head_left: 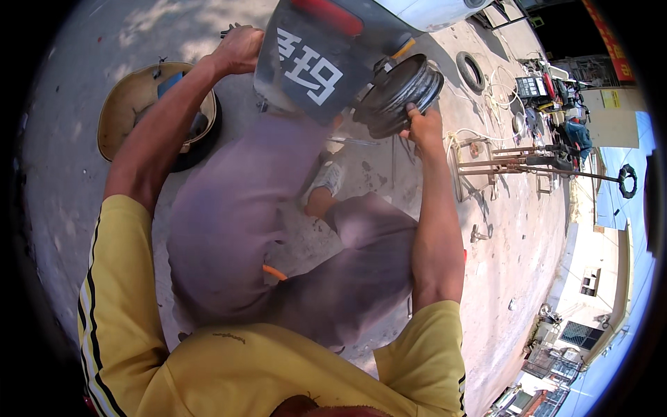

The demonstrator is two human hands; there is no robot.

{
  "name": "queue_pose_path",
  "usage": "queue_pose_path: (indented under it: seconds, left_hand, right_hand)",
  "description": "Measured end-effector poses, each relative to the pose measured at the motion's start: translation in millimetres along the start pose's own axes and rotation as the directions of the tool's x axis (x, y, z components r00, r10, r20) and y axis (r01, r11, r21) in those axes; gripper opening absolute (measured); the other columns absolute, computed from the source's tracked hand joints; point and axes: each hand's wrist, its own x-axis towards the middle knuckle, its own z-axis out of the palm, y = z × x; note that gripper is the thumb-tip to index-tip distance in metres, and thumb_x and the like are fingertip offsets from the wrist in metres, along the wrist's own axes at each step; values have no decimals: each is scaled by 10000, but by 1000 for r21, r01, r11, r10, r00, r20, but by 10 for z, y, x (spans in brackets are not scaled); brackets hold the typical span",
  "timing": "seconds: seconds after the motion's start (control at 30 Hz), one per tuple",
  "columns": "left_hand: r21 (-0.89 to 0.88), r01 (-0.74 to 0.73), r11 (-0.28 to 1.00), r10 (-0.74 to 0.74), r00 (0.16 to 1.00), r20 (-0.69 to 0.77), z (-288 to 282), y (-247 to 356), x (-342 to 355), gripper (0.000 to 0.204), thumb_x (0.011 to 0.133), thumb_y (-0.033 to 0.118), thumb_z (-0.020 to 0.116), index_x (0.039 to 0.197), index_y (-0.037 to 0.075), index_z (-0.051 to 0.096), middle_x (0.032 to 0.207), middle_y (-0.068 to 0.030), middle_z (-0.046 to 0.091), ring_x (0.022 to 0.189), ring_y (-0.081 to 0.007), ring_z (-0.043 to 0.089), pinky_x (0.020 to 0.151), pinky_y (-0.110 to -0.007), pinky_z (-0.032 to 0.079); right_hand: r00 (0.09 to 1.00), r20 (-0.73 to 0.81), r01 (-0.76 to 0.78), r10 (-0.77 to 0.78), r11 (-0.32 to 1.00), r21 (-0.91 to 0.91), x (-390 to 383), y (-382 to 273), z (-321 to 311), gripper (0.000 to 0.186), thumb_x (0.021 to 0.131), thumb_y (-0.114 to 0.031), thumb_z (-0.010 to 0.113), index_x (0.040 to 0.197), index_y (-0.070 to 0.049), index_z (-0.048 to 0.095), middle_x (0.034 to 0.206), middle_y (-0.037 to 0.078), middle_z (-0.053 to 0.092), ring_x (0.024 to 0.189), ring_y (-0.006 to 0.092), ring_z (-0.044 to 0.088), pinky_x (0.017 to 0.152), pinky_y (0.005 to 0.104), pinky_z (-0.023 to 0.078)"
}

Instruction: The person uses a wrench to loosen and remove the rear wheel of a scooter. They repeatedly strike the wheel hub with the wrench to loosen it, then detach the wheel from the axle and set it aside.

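The work is judged to be part-way: the wheel rim [408, 90] is bare, with no tyre seated on it, and it is held above the ground [517, 257], just beside the dark panel [316, 52] of a vehicle. Whether the rim is fastened to anything behind the panel cannot be told, so how much is left cannot be settled either. No tool is seen in use on the rim.

The rim is gripped at its lower right side by the right hand [424, 128]; the thumb is laid over its edge, and the fingers are partly hidden beneath. The left hand [238, 50] is curled against the far left edge of the panel; its fingertips are hidden, so how firmly the edge is held cannot be told.

One rim, one panel and one red light [330, 15] on that panel are counted. One loose tyre [462, 68] is seen lying on the ground beyond the rim, well apart from the hands. One tan tub [113, 115] is set to the left, with one blue thing [170, 83] inside it. One rusty metal stand [507, 165] is placed to the right. Smaller items farther off are too crowded to be counted.
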Motion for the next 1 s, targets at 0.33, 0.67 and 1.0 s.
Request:
queue_pose_path:
  seconds: [0.33, 0.67, 1.0]
  left_hand:
    - [15, 28, 999, -27, 999, -22, 55, 40, -75, 404, 822, 424, 705, 887, 25, 715, 841, -233, 705, 831, -451, 674, 760, -527, 543]
    - [29, 142, 989, -143, 989, 38, -150, 280, -165, 375, 814, 355, 699, 851, -18, 676, 844, -264, 681, 835, -474, 649, 742, -538, 517]
    - [-7, 272, 962, -270, 958, 98, -181, 555, -395, 374, 841, 354, 676, 921, -10, 714, 853, -261, 691, 878, -475, 665, 783, -539, 530]
  right_hand:
    - [999, -25, 38, -38, 999, 7, -85, -98, 24, 295, 974, -189, 706, 1079, 85, 681, 928, 155, 706, 670, 210, 689, 480, 324, 577]
    - [998, -52, 42, -41, 999, 13, -72, -72, 48, 329, 966, -209, 719, 1072, 99, 672, 905, 164, 700, 631, 225, 686, 482, 330, 575]
    - [997, -69, 33, -38, 997, -71, -41, -37, 23, 379, 955, -266, 732, 1016, 99, 647, 821, 175, 686, 556, 243, 676, 498, 366, 558]
